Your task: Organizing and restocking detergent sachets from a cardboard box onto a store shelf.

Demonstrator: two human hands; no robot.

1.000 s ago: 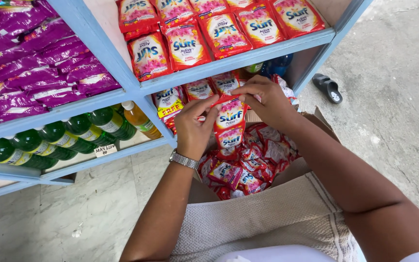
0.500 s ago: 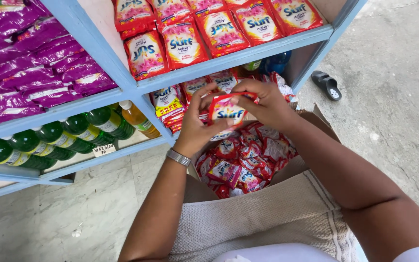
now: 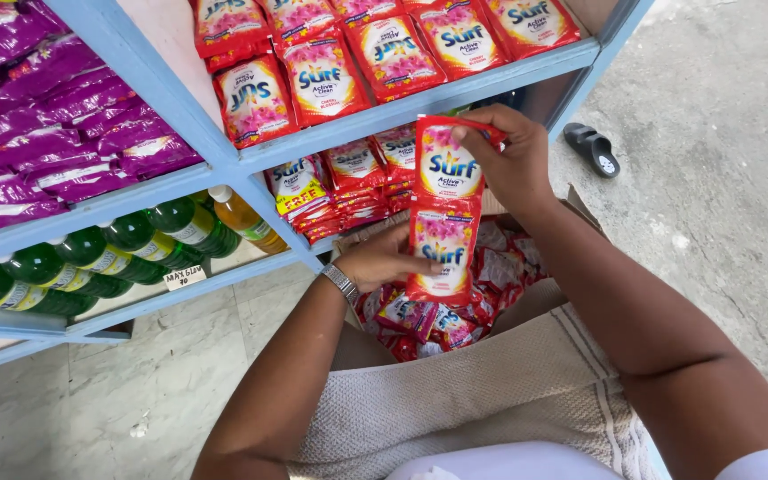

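A strip of red sachets (image 3: 444, 213) is being gripped just below the blue shelf (image 3: 420, 105): top pinched by the right hand (image 3: 508, 160), bottom by the left hand (image 3: 384, 260). Green bottles (image 3: 91, 258) are being displayed left of it, above the grey floor (image 3: 722, 178).

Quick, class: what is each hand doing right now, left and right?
Left hand: closed on the lower sachet of a red sachet strip.
Right hand: closed, pinching the strip's top edge.
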